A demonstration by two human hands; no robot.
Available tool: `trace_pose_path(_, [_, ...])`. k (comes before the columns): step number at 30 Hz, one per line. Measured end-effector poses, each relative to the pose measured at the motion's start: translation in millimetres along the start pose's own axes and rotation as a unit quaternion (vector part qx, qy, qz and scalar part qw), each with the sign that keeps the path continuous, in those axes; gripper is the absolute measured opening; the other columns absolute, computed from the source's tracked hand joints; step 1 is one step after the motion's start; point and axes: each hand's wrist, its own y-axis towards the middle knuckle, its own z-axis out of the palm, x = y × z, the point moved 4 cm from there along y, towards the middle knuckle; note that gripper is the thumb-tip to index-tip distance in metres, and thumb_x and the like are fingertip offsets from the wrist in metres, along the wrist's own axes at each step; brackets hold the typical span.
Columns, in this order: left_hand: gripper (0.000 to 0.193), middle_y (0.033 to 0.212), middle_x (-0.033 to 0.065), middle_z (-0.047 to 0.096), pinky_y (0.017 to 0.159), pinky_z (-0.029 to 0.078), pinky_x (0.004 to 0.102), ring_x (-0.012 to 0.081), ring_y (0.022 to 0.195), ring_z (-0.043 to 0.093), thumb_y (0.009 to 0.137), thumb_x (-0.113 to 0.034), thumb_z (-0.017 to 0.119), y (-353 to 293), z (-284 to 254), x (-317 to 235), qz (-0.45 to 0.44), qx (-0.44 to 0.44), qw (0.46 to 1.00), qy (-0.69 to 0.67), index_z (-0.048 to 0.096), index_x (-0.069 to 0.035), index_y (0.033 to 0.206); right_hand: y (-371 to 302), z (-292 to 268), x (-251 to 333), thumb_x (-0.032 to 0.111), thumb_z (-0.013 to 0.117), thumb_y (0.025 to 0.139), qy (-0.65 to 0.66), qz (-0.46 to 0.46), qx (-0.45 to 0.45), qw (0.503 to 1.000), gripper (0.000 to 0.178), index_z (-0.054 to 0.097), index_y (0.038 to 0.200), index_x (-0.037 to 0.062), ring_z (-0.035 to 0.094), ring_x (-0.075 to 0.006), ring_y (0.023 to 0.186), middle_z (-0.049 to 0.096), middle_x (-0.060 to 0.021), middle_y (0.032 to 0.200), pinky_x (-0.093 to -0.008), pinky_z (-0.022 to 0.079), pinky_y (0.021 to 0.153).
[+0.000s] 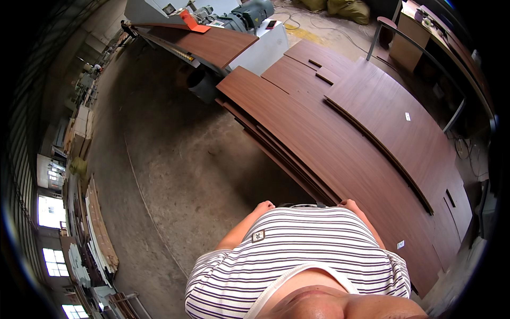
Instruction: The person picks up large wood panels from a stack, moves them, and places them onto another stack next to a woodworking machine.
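Brown panels point(305, 130) lie beside the right hand point(348, 204), left hand point(264, 206) well apart, grip and opening of both unclear

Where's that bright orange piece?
Near the top of the head view, left of centre: the orange piece is at the edge of the brown board on the machine, left of the grey motor.
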Motion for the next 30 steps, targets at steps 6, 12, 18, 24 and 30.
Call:
trace_pose_path(6, [0.029, 0.088, 0.0149, 0.063, 0.075, 0.047, 0.0337, 0.0266, 0.085, 0.061, 0.081, -0.028, 0.054, 5.7, 9.9, -30.1, -0.053, -0.019, 0.998, 0.007, 0.06, -0.003, 0.092, 4.5, -12.2, -26.1, 0.02, 0.059, 0.078, -0.004, -0.023, -0.003, 1.0, 0.023, 0.064, 0.081, -0.0025, 0.061, -0.0171, 0.059, 0.062, -0.0094, 0.064, -0.0299, 0.048, 0.06])
trace_pose_path(12, [0.022, 0.078, 0.0089, 0.063, 0.066, 0.049, 0.0291, 0.0155, 0.071, 0.061, 0.084, -0.021, 0.052, 22.7, 20.5, -46.8, -0.039, -0.012, 0.996, -0.078, 0.059, -0.001, 0.091, -4.3, -32.7, -34.5, 0.02, 0.058, 0.079, -0.012, -0.007, -0.005, 1.0, 0.024, 0.064, 0.086, -0.0021, 0.061, -0.0197, 0.066, 0.063, -0.0114, 0.067, -0.0315, 0.047, 0.066])
trace_pose_path(18, [0.027, 0.093, 0.0074, 0.061, 0.071, 0.048, 0.0327, 0.0158, 0.08, 0.06, 0.088, -0.028, 0.048, 52.5, 8.4, -52.3, -0.127, 0.011, 0.944, -0.303, 0.049, -0.009, 0.108, 14.7, -36.2, -75.5, 0.022, 0.059, 0.076, -0.047, 0.011, -0.042, 0.998, 0.029, 0.064, 0.093, -0.0013, 0.063, -0.0246, 0.076, 0.065, -0.0158, 0.079, -0.0337, 0.047, 0.073])
trace_pose_path(24, [0.021, 0.092, 0.0066, 0.062, 0.073, 0.047, 0.0345, 0.0183, 0.081, 0.06, 0.089, -0.031, 0.048, 109.2, -79.5, -102.0, -0.019, -0.02, 0.793, -0.609, 0.051, -0.011, 0.095, -5.4, -47.1, -47.1, 0.019, 0.059, 0.077, 0.022, 0.044, -0.059, 0.997, 0.025, 0.064, 0.089, -0.0021, 0.063, -0.0225, 0.07, 0.065, -0.0148, 0.077, -0.0327, 0.048, 0.069])
trace_pose_path(30, [0.032, 0.093, 0.0074, 0.059, 0.081, 0.047, 0.0345, 0.0201, 0.09, 0.057, 0.084, -0.036, 0.056, 186.0, -191.5, -174.2, 0.088, -0.104, 0.698, -0.703, 0.049, -0.007, 0.095, 1.4, -28.0, -50.6, 0.02, 0.059, 0.076, 0.054, 0.071, -0.09, 0.992, 0.025, 0.065, 0.09, 0.0003, 0.062, -0.0281, 0.081, 0.064, -0.0174, 0.085, -0.0349, 0.047, 0.075])
